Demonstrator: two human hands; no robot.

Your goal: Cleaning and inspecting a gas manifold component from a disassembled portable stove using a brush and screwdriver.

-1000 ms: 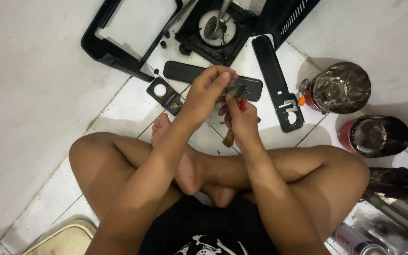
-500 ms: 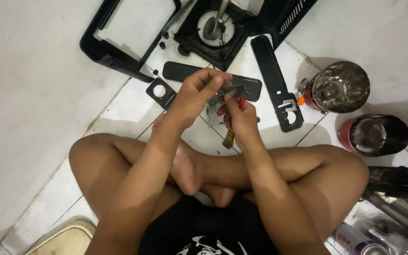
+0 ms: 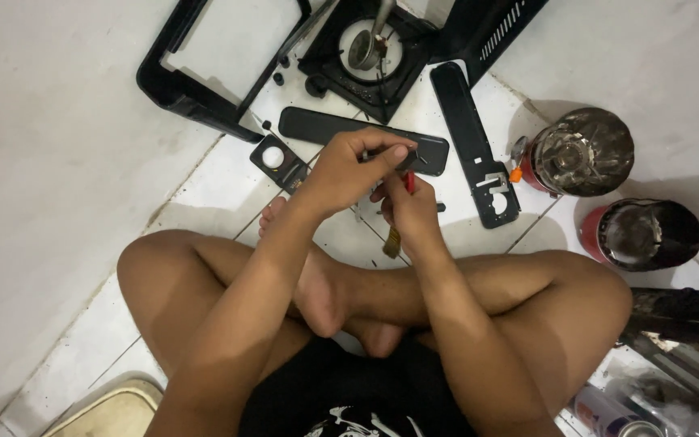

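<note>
With your left hand [image 3: 348, 170] pinching what looks like a small metal part [image 3: 388, 155], keep your right hand's [image 3: 408, 212] red-handled brush [image 3: 398, 222] strokes short and steady.

Around your crossed legs, the tiled floor [image 3: 66, 162] is white with thin grey grout lines. Beyond your hands lie black stove panels [image 3: 474, 137] and a black burner frame [image 3: 370, 48]. Two canisters [image 3: 580, 154] right of those panels are red with darkened tops. Your shorts [image 3: 349, 396] are black with white print.
</note>
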